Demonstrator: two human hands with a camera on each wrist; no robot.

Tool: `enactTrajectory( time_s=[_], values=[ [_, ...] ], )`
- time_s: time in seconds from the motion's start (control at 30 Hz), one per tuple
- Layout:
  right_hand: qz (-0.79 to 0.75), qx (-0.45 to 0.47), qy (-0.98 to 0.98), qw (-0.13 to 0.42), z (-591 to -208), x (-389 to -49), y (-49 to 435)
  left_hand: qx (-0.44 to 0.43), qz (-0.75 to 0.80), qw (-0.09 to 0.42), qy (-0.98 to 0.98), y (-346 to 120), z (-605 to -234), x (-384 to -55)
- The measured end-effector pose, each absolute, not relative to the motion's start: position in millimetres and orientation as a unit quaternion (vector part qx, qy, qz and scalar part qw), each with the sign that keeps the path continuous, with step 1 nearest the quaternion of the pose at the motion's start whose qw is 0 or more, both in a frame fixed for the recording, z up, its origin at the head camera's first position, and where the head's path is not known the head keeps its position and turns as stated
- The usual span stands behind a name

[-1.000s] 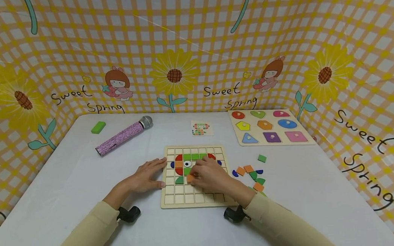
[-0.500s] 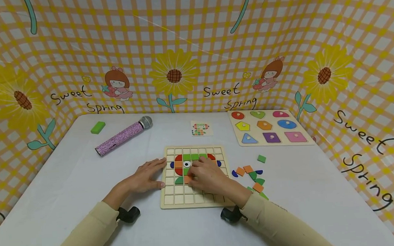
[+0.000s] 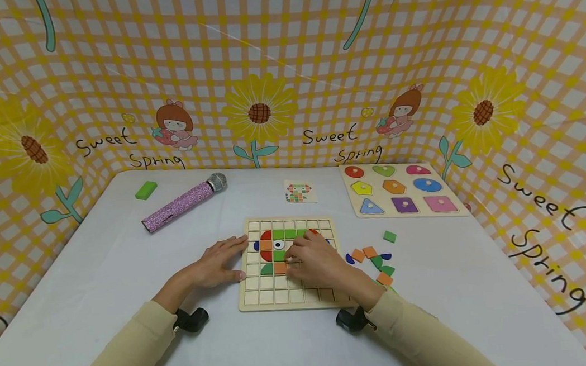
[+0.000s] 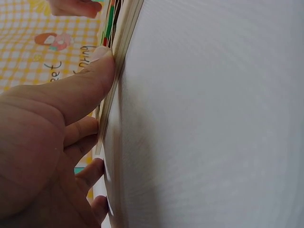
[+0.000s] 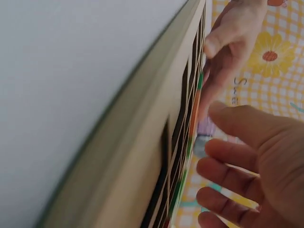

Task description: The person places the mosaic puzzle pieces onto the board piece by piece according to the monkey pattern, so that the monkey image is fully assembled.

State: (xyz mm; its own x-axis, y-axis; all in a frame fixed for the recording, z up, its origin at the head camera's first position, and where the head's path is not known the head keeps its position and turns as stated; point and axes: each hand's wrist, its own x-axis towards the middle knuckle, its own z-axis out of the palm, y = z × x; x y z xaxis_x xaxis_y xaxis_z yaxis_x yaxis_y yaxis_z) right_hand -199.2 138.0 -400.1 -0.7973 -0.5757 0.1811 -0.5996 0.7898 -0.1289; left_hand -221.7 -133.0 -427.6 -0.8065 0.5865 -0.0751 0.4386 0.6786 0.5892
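The wooden grid board lies on the table, its upper rows filled with red, green, orange and blue pieces and a white eye piece. An orange square sits in a cell beside a green quarter-round piece. My right hand hovers over the middle of the board, fingertips just right of that square, and covers several cells. In the right wrist view its fingers are loosely bent with nothing between them. My left hand rests at the board's left edge, thumb against its side in the left wrist view.
Loose pieces, among them an orange square and a green one, lie right of the board. Behind it is a pattern card. A knobbed shape puzzle, a sparkly microphone and a green block stand farther back.
The orange square, earlier under my right fingertips, now lies uncovered in its cell. My right hand has drawn back slightly to the right; my left hand has stayed put.
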Motion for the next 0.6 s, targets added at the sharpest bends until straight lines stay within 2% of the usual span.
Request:
enactTrajectory(
  time_s=[0.6],
  values=[
    [0.093,0.224,-0.968,0.064,-402,-200,245,0.282,0.283,0.131,0.907,-133,-428,-222]
  ],
)
